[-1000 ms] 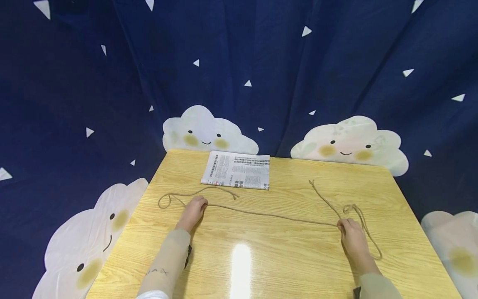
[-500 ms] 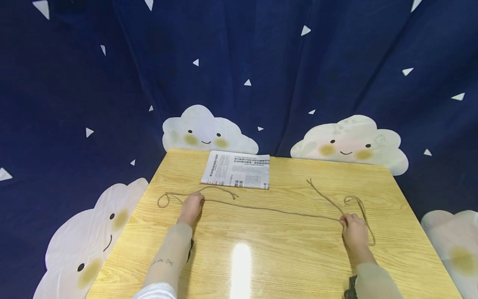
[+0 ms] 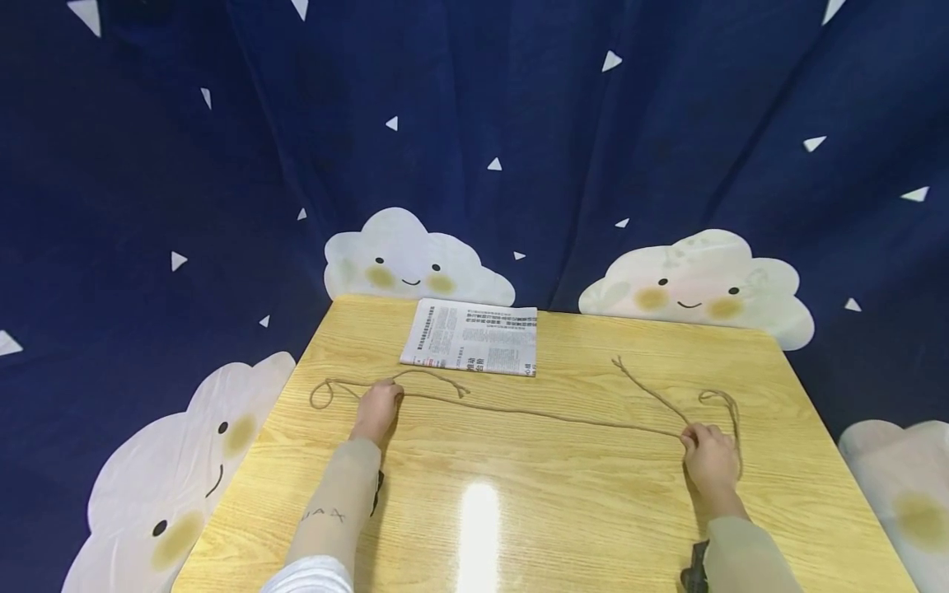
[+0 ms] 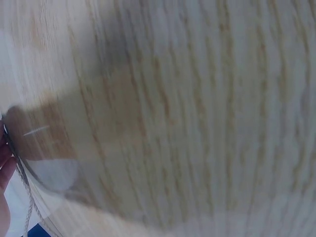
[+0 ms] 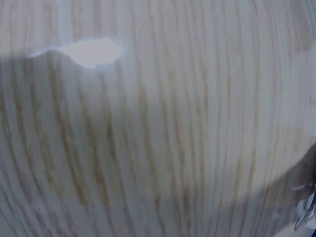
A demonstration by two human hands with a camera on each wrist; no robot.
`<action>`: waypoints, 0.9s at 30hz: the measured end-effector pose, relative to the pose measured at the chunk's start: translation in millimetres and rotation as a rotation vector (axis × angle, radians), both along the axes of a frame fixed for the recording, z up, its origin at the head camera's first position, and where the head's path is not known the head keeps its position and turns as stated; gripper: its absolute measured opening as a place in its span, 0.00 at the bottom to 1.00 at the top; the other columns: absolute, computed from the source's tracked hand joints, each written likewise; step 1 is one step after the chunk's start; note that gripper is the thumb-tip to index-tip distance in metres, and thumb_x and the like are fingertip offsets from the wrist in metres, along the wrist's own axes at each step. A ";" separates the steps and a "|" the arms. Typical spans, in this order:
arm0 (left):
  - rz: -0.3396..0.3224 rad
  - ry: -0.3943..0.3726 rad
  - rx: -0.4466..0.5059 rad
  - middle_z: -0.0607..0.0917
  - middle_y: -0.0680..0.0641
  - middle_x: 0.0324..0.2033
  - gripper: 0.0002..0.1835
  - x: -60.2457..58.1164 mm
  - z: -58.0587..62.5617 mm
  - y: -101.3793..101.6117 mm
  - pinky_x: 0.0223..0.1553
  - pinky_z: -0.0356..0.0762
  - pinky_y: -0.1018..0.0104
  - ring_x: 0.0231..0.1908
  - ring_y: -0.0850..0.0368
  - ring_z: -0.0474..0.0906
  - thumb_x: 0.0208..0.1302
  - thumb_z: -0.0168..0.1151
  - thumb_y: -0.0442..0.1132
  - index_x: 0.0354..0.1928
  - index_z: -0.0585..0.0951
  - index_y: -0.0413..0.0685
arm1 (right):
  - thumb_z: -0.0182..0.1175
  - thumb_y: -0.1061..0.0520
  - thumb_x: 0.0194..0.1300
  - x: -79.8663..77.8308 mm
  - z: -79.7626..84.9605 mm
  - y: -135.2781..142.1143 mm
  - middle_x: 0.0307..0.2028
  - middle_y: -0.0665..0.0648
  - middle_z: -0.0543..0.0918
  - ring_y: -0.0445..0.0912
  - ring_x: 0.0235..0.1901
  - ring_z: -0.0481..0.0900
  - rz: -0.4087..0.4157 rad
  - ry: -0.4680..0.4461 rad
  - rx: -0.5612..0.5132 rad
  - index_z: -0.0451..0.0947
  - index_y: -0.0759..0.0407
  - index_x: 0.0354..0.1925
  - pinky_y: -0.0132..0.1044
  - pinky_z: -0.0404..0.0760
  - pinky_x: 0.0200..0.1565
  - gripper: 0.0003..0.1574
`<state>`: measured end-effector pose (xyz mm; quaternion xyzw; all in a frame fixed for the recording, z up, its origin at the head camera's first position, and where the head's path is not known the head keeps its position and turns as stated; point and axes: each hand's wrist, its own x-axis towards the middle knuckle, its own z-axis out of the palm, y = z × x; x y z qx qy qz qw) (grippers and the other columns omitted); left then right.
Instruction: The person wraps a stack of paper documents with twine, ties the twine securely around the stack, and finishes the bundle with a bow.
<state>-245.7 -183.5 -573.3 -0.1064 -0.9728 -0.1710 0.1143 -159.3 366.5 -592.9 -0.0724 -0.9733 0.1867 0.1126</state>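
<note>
A thin brown rope (image 3: 534,411) runs across the wooden table between my two hands, nearly straight. My left hand (image 3: 378,408) pinches it on the left side; beyond that hand the rope makes a small loop and its frayed end lies below the newspaper. On the right my right hand (image 3: 709,457) pinches the rope too, with one end stretching up and left from the fingers and a bent stretch lying behind the hand. In the left wrist view, fingers (image 4: 6,170) show at the left edge beside the rope (image 4: 29,200). The right wrist view shows mostly tabletop.
A folded newspaper (image 3: 474,336) lies at the table's back edge, left of the middle. The table (image 3: 563,511) has a bright light reflection near its front. A dark blue curtain (image 3: 519,99) with clouds and white triangles hangs behind and beside it.
Both hands have moved slightly away from the body, carrying the straight stretch of rope toward the newspaper. The bent rope at the right has been drawn in closer to the right hand.
</note>
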 end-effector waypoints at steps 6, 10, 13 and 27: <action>0.002 0.009 0.001 0.81 0.46 0.30 0.04 -1.2 -1.8 2.3 0.36 0.80 0.60 0.35 0.49 0.78 0.56 0.61 0.29 0.32 0.84 0.40 | 0.53 0.58 0.65 0.6 2.5 -1.1 0.43 0.70 0.72 0.65 0.43 0.65 -0.046 -0.057 -0.016 0.73 0.64 0.40 0.61 0.65 0.43 0.10; -0.011 0.027 -0.003 0.79 0.46 0.28 0.03 -2.2 -3.2 2.8 0.35 0.80 0.61 0.34 0.50 0.77 0.56 0.61 0.28 0.31 0.83 0.40 | 0.52 0.57 0.66 1.0 4.1 -2.3 0.43 0.70 0.71 0.66 0.43 0.64 -0.058 -0.083 -0.023 0.72 0.64 0.41 0.61 0.64 0.43 0.10; -0.016 0.026 -0.014 0.78 0.46 0.27 0.03 -2.8 -3.7 2.9 0.34 0.80 0.63 0.33 0.50 0.77 0.56 0.61 0.28 0.31 0.83 0.39 | 0.52 0.57 0.66 1.4 4.3 -2.8 0.44 0.70 0.70 0.66 0.44 0.64 -0.058 -0.095 -0.023 0.72 0.64 0.41 0.62 0.64 0.43 0.10; -0.048 0.061 0.057 0.81 0.43 0.30 0.04 -5.1 -1.8 4.9 0.34 0.80 0.59 0.33 0.48 0.78 0.59 0.59 0.29 0.34 0.81 0.36 | 0.52 0.54 0.65 -2.9 14.7 -18.3 0.41 0.69 0.74 0.64 0.43 0.68 -0.005 0.035 -0.053 0.74 0.66 0.41 0.63 0.61 0.45 0.16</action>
